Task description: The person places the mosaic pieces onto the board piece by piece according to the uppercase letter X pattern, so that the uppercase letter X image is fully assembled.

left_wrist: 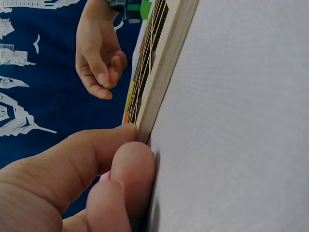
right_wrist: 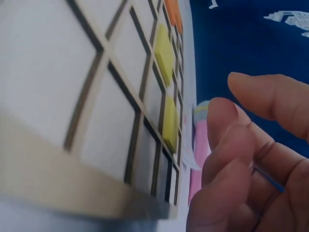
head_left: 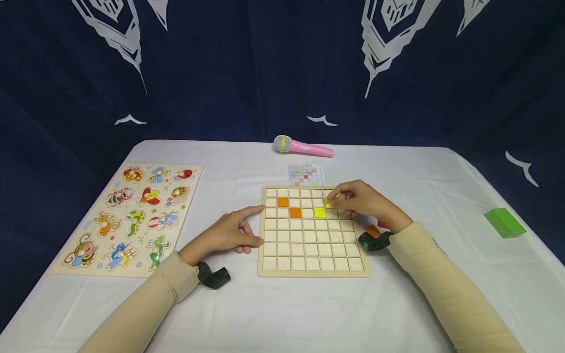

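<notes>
A wooden grid board (head_left: 313, 272) lies on the table with two orange tiles (head_left: 295, 212) and two yellow tiles (head_left: 320, 213) in its upper cells. The left hand (head_left: 222, 233) rests its index fingertip and thumb, spread apart, against the board's left edge. Over the upper right corner is the right hand (head_left: 364, 200), just beside the farther yellow tile (right_wrist: 170, 126). Its thumb and fingers are loosely bent with nothing between them in the right wrist view. Behind the board lies a card (head_left: 306, 175) printed with a grid of coloured squares.
Orange (head_left: 372, 231) and red pieces (head_left: 382, 224) lie partly hidden by the right wrist. An insect picture board (head_left: 145, 230) is at left, a pink toy microphone (head_left: 309, 148) at the back, a green block (head_left: 504, 222) at right. A patterned dark curtain (head_left: 256, 68) hangs behind.
</notes>
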`<move>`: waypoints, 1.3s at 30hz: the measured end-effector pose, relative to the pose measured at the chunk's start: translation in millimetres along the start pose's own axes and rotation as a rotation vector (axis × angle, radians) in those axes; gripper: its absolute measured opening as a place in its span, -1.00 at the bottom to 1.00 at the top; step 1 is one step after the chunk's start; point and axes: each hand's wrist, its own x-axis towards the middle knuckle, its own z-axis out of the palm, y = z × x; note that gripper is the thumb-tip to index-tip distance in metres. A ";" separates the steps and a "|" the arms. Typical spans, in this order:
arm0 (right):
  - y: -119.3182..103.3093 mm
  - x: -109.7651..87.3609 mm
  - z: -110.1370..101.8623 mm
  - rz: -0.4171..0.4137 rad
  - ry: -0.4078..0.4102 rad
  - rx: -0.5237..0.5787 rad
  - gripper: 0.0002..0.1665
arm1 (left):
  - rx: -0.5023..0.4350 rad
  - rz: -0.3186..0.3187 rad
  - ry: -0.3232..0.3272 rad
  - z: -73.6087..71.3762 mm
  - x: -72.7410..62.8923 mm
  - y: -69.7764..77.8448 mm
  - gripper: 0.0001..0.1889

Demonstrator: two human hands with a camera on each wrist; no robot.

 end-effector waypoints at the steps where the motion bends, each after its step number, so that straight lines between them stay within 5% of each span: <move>1: 1.0 -1.7 -2.5 -0.004 0.008 0.008 -0.66 | 0.001 0.001 0.001 0.0 0.0 0.0 -0.03; 9: 15.1 -19.2 -22.8 -0.050 0.076 0.071 -0.63 | 0.001 0.004 -0.001 0.5 -0.1 0.2 -0.04; 16: 31.3 -35.3 -41.3 -0.006 0.090 0.055 -0.59 | -0.002 0.008 -0.010 0.2 -0.1 1.1 -0.04; 39: 86.6 -57.6 -76.6 -0.056 -0.082 0.027 -0.67 | -0.020 0.007 -0.012 -0.4 1.1 -2.1 -0.03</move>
